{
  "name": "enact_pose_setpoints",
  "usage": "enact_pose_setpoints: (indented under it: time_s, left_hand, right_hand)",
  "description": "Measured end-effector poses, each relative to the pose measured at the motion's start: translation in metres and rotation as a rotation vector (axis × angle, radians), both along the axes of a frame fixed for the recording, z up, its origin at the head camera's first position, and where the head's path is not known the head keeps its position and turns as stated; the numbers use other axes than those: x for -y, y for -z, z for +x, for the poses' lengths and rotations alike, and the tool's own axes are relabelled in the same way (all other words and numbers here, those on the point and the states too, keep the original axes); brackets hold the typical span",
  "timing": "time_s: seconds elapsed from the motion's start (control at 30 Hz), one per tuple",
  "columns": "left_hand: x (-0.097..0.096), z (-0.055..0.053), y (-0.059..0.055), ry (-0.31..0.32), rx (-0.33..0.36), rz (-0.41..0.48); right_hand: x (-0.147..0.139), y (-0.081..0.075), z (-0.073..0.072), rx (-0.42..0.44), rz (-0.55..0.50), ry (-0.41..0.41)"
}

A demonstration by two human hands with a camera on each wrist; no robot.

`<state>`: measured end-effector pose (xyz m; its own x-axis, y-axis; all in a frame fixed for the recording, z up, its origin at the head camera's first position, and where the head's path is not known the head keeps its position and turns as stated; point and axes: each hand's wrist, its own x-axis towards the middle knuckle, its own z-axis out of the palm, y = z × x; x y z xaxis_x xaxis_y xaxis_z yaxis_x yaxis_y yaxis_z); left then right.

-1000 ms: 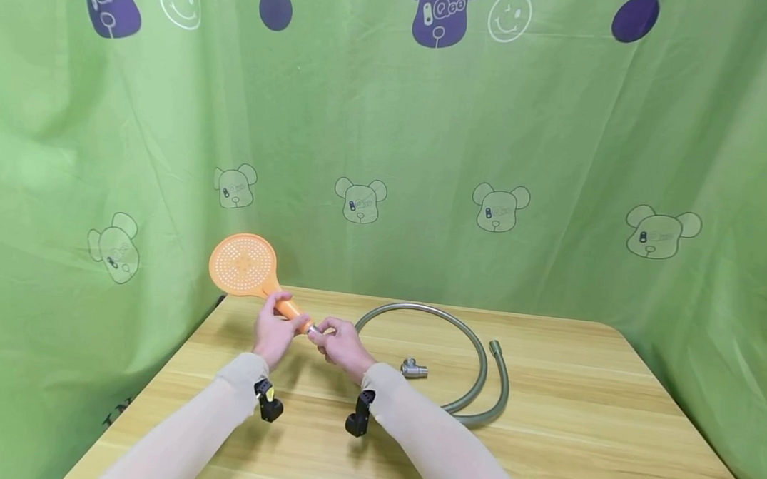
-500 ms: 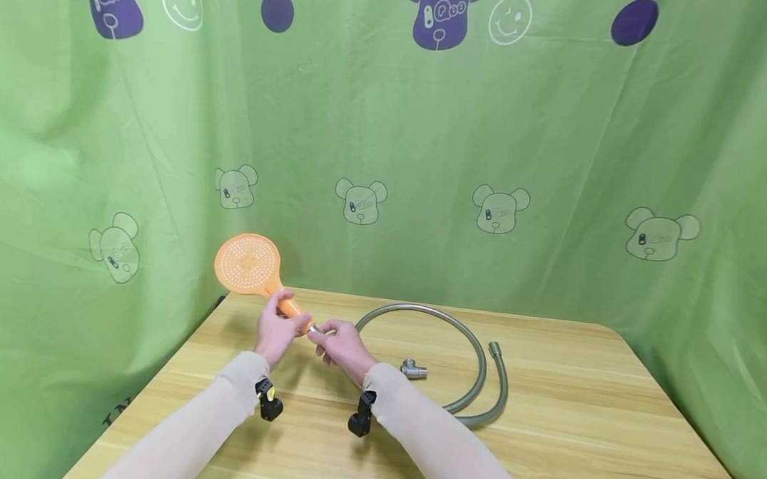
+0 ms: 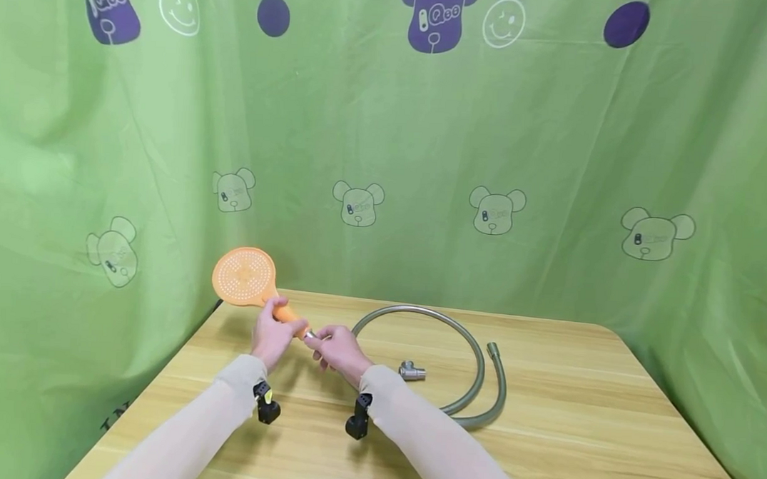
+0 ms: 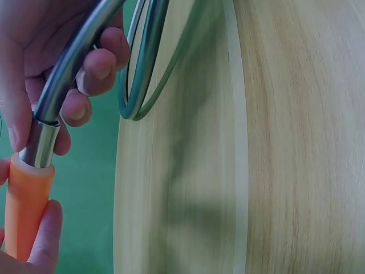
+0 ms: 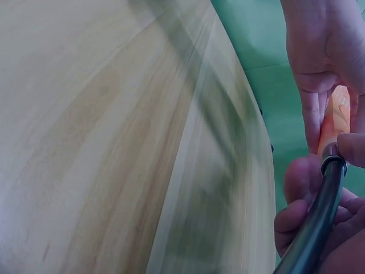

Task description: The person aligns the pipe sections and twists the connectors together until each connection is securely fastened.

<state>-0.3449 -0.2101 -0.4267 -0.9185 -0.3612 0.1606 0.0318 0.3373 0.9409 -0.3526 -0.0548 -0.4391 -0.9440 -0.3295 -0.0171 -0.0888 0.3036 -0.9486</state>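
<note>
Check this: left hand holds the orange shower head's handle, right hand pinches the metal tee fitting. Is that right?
No: the right hand pinches the hose's metal end, as the left wrist view shows. The left hand does hold the orange shower head's handle.

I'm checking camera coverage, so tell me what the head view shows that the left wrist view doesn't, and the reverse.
Only the head view shows the shower head's round perforated face, the small metal fitting and the hose's free end.

Only the left wrist view shows the stretch of hose where it enters the metal collar.

Both share the orange handle gripped by the left hand, the right hand pinching at the collar, a hose loop, the wooden table and the green cloth.
</note>
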Motion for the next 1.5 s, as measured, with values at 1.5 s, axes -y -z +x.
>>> enact_pose_setpoints:
  time_s: [1.5]
  left_hand:
    - [0.006,-0.005,0.033,0.009,0.223,-0.06]
  right_hand:
    - [-0.062,-0.001,-0.002,-0.299,0.317,-0.04]
